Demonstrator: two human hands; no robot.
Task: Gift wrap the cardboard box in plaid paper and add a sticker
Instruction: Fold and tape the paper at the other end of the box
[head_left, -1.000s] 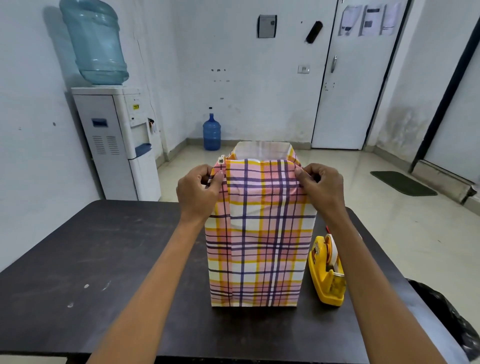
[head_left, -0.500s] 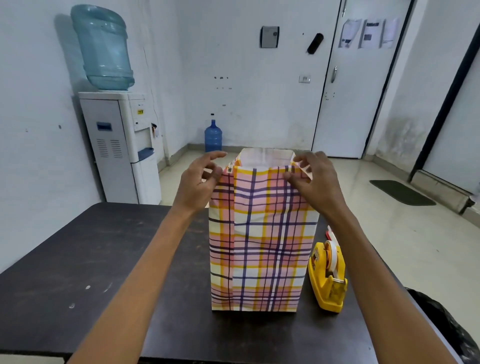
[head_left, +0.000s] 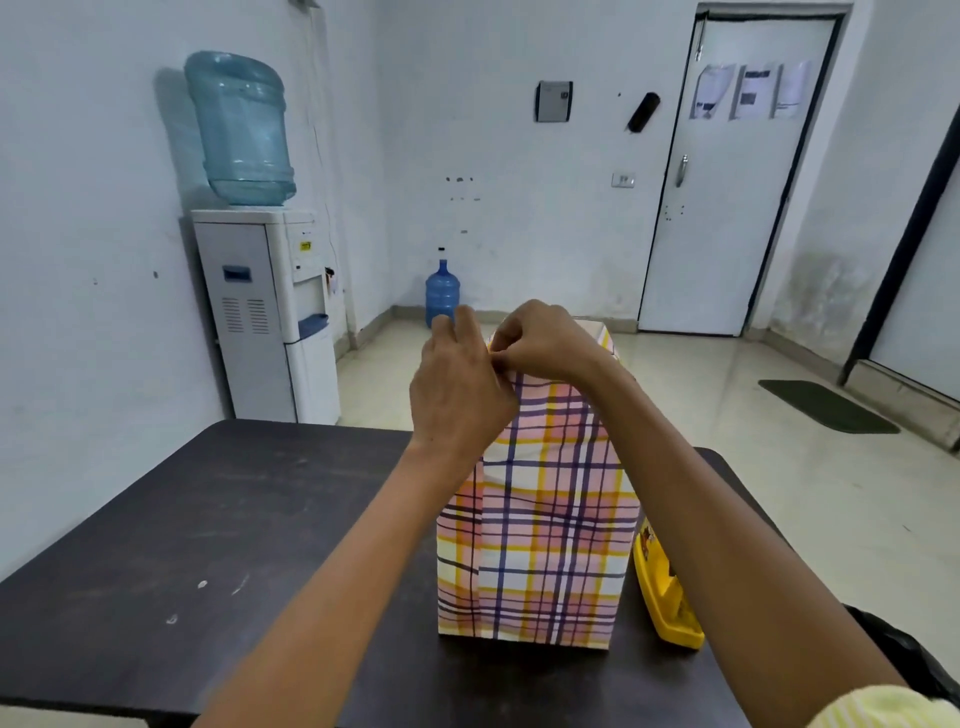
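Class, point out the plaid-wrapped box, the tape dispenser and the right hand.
plaid-wrapped box (head_left: 540, 525), head view, front face
tape dispenser (head_left: 657, 587), head view, yellow side
right hand (head_left: 545, 338), head view, back of hand

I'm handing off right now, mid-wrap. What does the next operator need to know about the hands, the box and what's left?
The left-hand grip rests against the top left corner of the plaid paper; whether it pinches the paper is hidden.
The right-hand grip pinches the paper's top edge by that same corner.
The box stands upright on the table, with a yellow tape dispenser to its right.
Done: sides wrapped.
Left: fold and tape the open top, then add the sticker. No sticker is in view.
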